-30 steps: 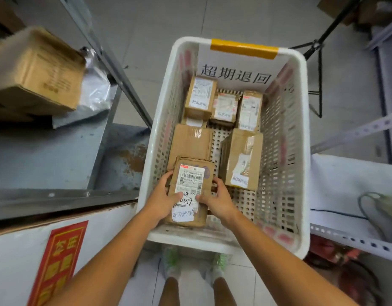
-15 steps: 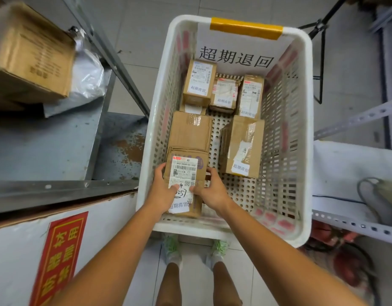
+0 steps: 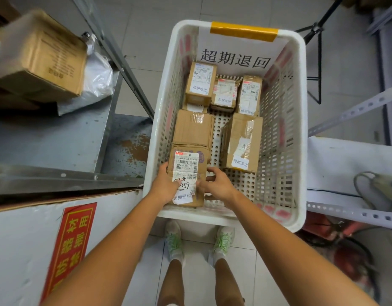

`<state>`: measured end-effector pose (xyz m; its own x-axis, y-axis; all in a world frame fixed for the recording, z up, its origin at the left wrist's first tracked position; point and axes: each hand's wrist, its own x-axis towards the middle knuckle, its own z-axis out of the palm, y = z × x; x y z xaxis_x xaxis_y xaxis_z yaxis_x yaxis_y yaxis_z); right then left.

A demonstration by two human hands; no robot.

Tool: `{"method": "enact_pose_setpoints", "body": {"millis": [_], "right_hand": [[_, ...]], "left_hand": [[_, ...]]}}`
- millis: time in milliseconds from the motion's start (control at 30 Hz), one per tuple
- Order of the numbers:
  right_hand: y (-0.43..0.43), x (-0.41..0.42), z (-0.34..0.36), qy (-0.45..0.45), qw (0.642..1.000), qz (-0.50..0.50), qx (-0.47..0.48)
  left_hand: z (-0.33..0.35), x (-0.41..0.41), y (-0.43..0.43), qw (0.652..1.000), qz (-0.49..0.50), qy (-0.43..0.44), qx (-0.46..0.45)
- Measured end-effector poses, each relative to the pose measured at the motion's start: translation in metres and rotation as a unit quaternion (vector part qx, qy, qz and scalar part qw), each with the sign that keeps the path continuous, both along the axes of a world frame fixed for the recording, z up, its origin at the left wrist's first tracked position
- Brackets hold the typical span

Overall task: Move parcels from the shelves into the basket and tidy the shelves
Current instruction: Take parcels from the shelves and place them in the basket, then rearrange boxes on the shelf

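A white slatted basket (image 3: 300, 133) stands on the floor in front of me, with a paper sign and yellow tape on its far wall. Several cardboard parcels lie inside. At its near left corner sits a labelled parcel (image 3: 187, 166), flat on the basket floor and butted against a plain taped box (image 3: 194, 129). My left hand (image 3: 166, 187) holds its left side with the thumb on the label. My right hand (image 3: 218, 184) grips its right side, fingers curled at the edge.
On the grey metal shelf (image 3: 47, 140) to the left lie a large cardboard box (image 3: 49, 60) and a clear plastic bag (image 3: 99, 78). Below is a white carton with a red sign (image 3: 71, 250). A black tripod (image 3: 318, 62) and another shelf (image 3: 345, 164) stand to the right.
Both hands have lowered the labelled parcel deeper into the basket's near left corner, up against the plain box. The grip of both hands stays the same.
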<state>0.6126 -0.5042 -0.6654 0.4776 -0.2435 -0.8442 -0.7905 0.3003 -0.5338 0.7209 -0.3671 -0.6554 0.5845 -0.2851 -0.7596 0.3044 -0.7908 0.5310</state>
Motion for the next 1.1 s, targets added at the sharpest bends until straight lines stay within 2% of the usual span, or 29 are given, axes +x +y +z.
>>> {"method": "enact_pose_setpoints", "body": {"millis": [100,267,500,600,767,933,1100], "right_hand": [[-0.010,-0.003,0.025,0.022,0.997,0.061,-0.040],[-0.042,-0.010,0.086,0.022,0.967,0.176,-0.182],[-0.085,-0.037,0.202,0.055,0.924,0.172,-0.336],[-0.087,-0.063,0.253,0.069,0.915,0.129,-0.377],[-0.076,-0.127,0.328,0.100,0.899,0.064,-0.421],[-0.053,-0.210,0.400,0.132,0.873,-0.015,-0.469],[-0.022,-0.313,0.460,0.158,0.840,-0.097,-0.510]], "left_hand": [[0.021,-0.002,0.001,0.998,-0.061,-0.020,0.018],[0.077,0.011,-0.008,0.979,-0.183,-0.084,0.040],[0.182,0.038,-0.049,0.931,-0.306,-0.199,0.008],[0.222,0.034,-0.072,0.888,-0.386,-0.250,-0.013],[0.294,0.003,-0.104,0.784,-0.519,-0.338,-0.042],[0.364,-0.052,-0.133,0.706,-0.589,-0.383,-0.094],[0.427,-0.150,-0.153,0.630,-0.633,-0.427,-0.142]]}}
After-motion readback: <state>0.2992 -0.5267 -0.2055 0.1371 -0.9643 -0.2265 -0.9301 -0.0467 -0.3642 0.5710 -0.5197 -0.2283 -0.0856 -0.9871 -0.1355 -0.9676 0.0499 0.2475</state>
